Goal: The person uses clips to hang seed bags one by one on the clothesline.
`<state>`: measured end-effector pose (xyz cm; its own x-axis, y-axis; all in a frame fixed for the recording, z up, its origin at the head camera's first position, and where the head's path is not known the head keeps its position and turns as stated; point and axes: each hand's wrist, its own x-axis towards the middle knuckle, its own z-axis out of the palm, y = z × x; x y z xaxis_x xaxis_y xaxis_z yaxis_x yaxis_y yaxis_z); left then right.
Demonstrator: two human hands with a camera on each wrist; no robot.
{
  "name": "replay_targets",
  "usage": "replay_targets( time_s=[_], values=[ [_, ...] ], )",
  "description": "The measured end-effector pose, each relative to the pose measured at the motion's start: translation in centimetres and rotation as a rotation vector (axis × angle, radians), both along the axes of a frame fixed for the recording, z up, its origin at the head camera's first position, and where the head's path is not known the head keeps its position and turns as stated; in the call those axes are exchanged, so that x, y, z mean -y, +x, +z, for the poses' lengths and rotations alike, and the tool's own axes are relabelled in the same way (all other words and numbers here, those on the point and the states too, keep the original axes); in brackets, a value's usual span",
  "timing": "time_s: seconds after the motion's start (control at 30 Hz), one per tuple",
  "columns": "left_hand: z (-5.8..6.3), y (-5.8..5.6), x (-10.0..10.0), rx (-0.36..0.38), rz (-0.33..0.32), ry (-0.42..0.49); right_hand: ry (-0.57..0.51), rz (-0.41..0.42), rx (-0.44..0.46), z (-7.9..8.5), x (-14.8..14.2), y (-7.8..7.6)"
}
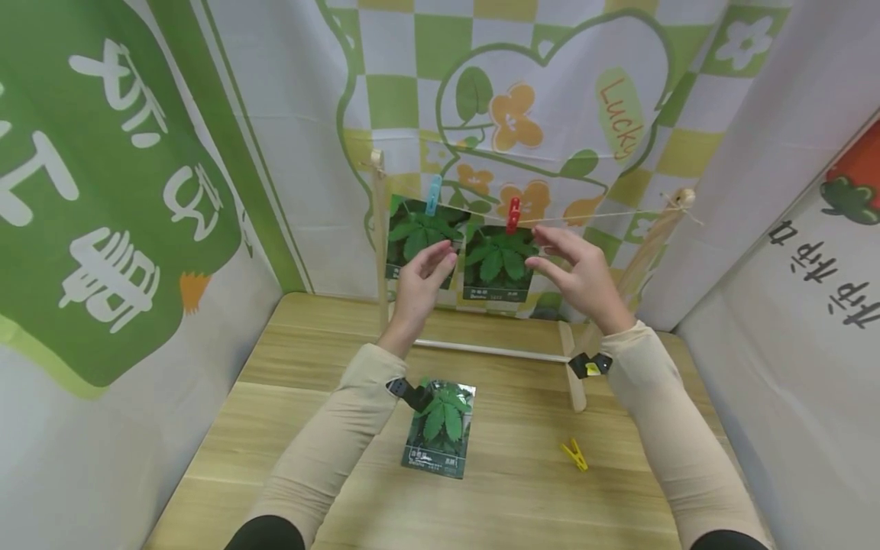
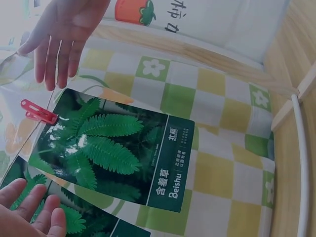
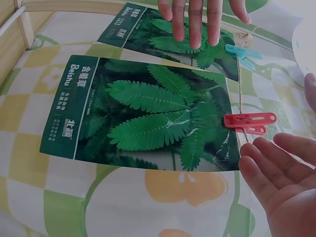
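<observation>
Two green seed packets hang from a string. A blue clothespin grips the left packet, and a red clothespin grips the right packet. My left hand, fingers loosely bent and holding nothing, is in front of the left packet and covers part of it. Beside the right packet's right edge is my right hand, its fingers extended and also holding nothing. In the right wrist view the right fingertips come close to the packet's corner by the red clothespin; whether they touch is unclear.
A third seed packet lies on the wooden table, partly under the left wrist's camera strap. A yellow clothespin lies at the right. The string runs between wooden posts, with a white rod low between them.
</observation>
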<state>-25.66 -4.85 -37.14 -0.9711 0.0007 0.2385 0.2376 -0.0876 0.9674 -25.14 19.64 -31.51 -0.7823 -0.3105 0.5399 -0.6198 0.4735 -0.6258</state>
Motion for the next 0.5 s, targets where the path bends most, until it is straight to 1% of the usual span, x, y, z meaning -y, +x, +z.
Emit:
replay_targets(
  time_s=[0.17, 0.23, 0.4, 0.5],
  values=[
    [-0.2, 0.2, 0.1, -0.013, -0.029, -0.038, 0.052, -0.03, -0.005, -0.7, -0.5, 0.6],
    [-0.3, 0.4, 0.1, -0.022, -0.042, -0.073, 0.067, -0.043, -0.001, -0.9, -0.6, 0.8],
    [-0.8, 1.0, 0.3, -0.033, -0.072, -0.181, 0.066, -0.049, -0.005, -1.5, -0.9, 1.2],
    [-1.0, 1.3, 0.4, -0.036, -0.082, -0.208, 0.056, -0.047, -0.009, -1.9, -1.1, 1.5]
  ],
)
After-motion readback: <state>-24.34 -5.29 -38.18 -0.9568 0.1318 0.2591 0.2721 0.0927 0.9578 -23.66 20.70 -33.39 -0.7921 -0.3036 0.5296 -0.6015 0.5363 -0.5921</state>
